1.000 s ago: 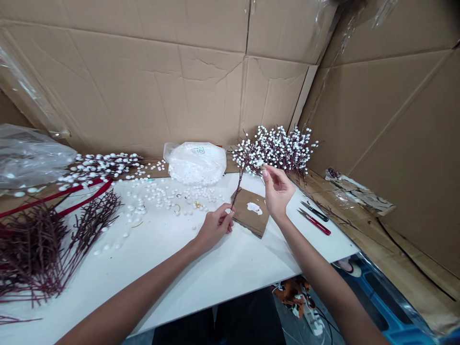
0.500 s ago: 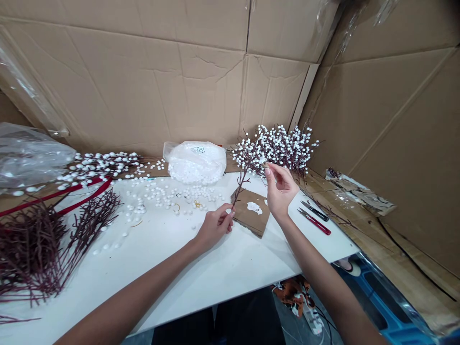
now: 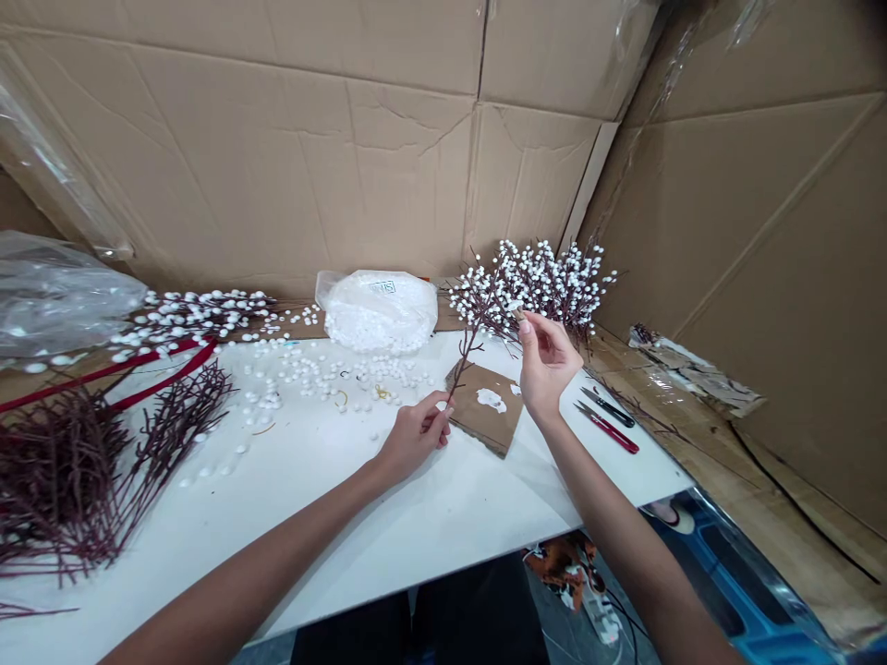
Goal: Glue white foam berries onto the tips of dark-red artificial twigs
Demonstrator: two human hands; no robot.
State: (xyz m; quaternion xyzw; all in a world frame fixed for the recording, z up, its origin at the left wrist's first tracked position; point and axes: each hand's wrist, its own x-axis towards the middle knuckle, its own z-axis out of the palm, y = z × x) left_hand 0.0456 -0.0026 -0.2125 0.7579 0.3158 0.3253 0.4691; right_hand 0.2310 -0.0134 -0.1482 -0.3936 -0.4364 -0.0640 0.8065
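Note:
My left hand (image 3: 418,437) pinches the lower end of a bare brown twig (image 3: 463,360), which stands up and leans slightly right over a piece of cardboard (image 3: 485,428). White paste (image 3: 492,400) is smeared on that cardboard. To the right, my right hand (image 3: 551,363) is raised, thumb and forefinger pinched on a small brownish piece with a white tip (image 3: 518,312); exactly what it is cannot be made out. It is apart from the twig. Directly behind my right hand lies a bunch of twigs covered in white berries (image 3: 547,282).
Loose white balls (image 3: 311,377) lie scattered left of centre, before a plastic bag (image 3: 380,312) of them. Bare twigs (image 3: 62,471) are heaped at far left. Red snips (image 3: 608,429) and black snips (image 3: 610,406) lie at right. Cardboard walls (image 3: 311,166) rise behind.
My right hand has moved slightly right, away from the twig, still pinching the small piece. My left hand and its twig have stayed nearly still.

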